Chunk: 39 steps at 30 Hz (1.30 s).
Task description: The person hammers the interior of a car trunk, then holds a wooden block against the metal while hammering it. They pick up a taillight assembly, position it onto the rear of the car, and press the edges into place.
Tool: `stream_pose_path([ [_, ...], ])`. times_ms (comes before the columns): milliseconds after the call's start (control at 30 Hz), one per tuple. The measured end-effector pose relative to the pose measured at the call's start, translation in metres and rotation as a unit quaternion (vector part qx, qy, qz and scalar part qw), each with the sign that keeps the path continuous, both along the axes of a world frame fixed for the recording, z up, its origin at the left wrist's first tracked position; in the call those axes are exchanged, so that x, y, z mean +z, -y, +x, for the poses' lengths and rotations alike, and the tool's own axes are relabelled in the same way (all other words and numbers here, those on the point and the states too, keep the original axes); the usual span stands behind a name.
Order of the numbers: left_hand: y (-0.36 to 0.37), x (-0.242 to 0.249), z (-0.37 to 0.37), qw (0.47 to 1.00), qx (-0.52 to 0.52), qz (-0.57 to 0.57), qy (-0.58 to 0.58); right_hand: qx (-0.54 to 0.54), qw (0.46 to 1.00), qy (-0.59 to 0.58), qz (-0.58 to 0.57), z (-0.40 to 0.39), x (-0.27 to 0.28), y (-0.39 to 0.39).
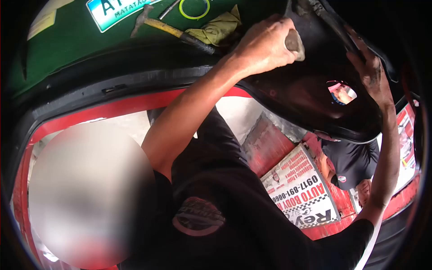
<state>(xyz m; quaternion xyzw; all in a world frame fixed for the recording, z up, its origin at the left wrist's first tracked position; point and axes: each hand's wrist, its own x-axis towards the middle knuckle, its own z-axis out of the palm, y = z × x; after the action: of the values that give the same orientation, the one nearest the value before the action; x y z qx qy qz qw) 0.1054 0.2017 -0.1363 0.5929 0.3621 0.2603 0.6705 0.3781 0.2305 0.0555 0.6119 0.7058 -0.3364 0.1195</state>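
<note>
My left hand (265, 47) is closed around a grey-brown block (294, 44) with a rounded end, held over a dark, smooth panel (301, 90). Most of the block is hidden in my fingers. On the right, my right hand (373, 74) lies along the raised dark edge of that panel, fingers stretched out and smudged. A round hole in the panel shows bright light through it. Left of my left hand lie a crumpled yellow-green cloth (218, 28) and a hammer (173, 32) with a yellow and black handle.
On the green surface (67, 49) rest a licence plate (118, 12) and a yellow-green ring (194, 8). A red-edged frame (103, 105) curves below. A printed sign (301, 189) stands past my body, near another person in a black shirt (353, 159). The lower left is blurred.
</note>
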Motion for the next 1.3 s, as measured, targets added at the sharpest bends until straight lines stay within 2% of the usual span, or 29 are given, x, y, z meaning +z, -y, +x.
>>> stream_pose_path([
  [67, 0.008, -0.012, 0.013, 0.999, -0.015, -0.014, 0.038, 0.030, 0.998, 0.050, -0.001, -0.001, 0.000, -0.004],
  [133, 0.015, -0.023, 0.027, 0.999, -0.024, -0.012, 0.048, -0.065, 0.992, -0.105, -0.036, 0.001, 0.000, -0.003],
  [167, 0.018, -0.028, 0.034, 0.994, -0.060, -0.053, 0.076, -0.064, 0.992, -0.101, -0.037, 0.000, 0.000, -0.005],
  [233, 0.027, -0.042, 0.048, 0.986, -0.094, -0.095, 0.104, -0.005, 0.999, 0.027, -0.019, -0.008, -0.005, -0.009],
  [267, 0.032, -0.047, 0.057, 0.982, -0.102, -0.134, 0.088, -0.006, 0.999, 0.028, -0.021, -0.015, -0.008, -0.008],
  [333, 0.056, -0.069, 0.084, 0.970, -0.087, -0.214, 0.072, -0.007, 0.990, 0.139, -0.024, -0.028, -0.012, -0.002],
  [367, 0.064, -0.076, 0.088, 0.970, -0.088, -0.215, 0.073, -0.008, 0.990, 0.139, -0.025, -0.029, -0.014, 0.000],
  [433, 0.071, -0.084, 0.091, 0.958, -0.017, -0.265, 0.109, 0.081, 0.989, 0.106, 0.069, -0.032, -0.021, 0.001],
  [467, 0.074, -0.088, 0.094, 0.956, -0.020, -0.274, 0.107, 0.082, 0.988, 0.107, 0.069, -0.038, -0.013, -0.002],
  [533, 0.075, -0.086, 0.095, 0.956, -0.017, -0.281, 0.086, -0.117, 0.977, 0.138, -0.110, -0.064, 0.016, -0.007],
  [600, 0.069, -0.087, 0.097, 0.956, -0.017, -0.285, 0.066, -0.156, 0.976, 0.124, -0.093, -0.081, 0.029, 0.001],
  [667, 0.051, -0.096, 0.096, 0.938, -0.011, -0.303, 0.170, -0.195, 0.971, 0.110, -0.078, -0.088, 0.040, 0.009],
  [767, 0.020, -0.117, 0.096, 0.857, -0.005, -0.416, 0.304, -0.176, 0.964, 0.189, -0.069, -0.091, 0.052, 0.020],
  [800, 0.019, -0.108, 0.093, 0.832, 0.032, -0.454, 0.319, -0.175, 0.964, 0.190, -0.070, -0.092, 0.057, 0.023],
  [833, 0.028, -0.106, 0.101, 0.844, 0.059, -0.451, 0.284, -0.181, 0.969, 0.140, -0.093, -0.092, 0.060, 0.026],
  [867, 0.039, -0.108, 0.105, 0.824, 0.028, -0.467, 0.319, -0.187, 0.972, 0.090, -0.115, -0.091, 0.059, 0.026],
  [900, 0.050, -0.098, 0.101, 0.801, -0.003, -0.484, 0.353, -0.185, 0.972, 0.091, -0.115, -0.089, 0.057, 0.024],
  [967, 0.073, -0.095, 0.105, 0.785, -0.032, -0.503, 0.360, -0.029, 0.967, 0.203, -0.149, -0.087, 0.051, 0.020],
  [1033, 0.084, -0.097, 0.107, 0.843, -0.014, -0.421, 0.334, -0.046, 0.970, 0.193, -0.138, -0.090, 0.046, 0.011],
  [1100, 0.090, -0.102, 0.113, 0.834, 0.001, -0.442, 0.330, -0.109, 0.966, 0.119, -0.202, -0.083, 0.045, -0.001],
  [1133, 0.090, -0.106, 0.117, 0.866, -0.038, -0.420, 0.270, -0.110, 0.966, 0.119, -0.203, -0.080, 0.040, 0.000],
  [1167, 0.094, -0.108, 0.119, 0.891, -0.078, -0.395, 0.209, -0.039, 0.980, 0.118, -0.157, -0.076, 0.033, 0.003],
  [1200, 0.098, -0.104, 0.120, 0.902, -0.048, -0.395, 0.167, 0.033, 0.987, 0.119, -0.106, -0.070, 0.029, 0.007],
  [1233, 0.097, -0.102, 0.119, 0.904, -0.049, -0.390, 0.170, 0.034, 0.987, 0.123, -0.101, -0.059, 0.026, 0.012],
  [1300, 0.094, -0.097, 0.110, 0.848, -0.078, -0.461, 0.249, 0.024, 0.941, 0.236, -0.243, -0.034, 0.030, 0.027],
])
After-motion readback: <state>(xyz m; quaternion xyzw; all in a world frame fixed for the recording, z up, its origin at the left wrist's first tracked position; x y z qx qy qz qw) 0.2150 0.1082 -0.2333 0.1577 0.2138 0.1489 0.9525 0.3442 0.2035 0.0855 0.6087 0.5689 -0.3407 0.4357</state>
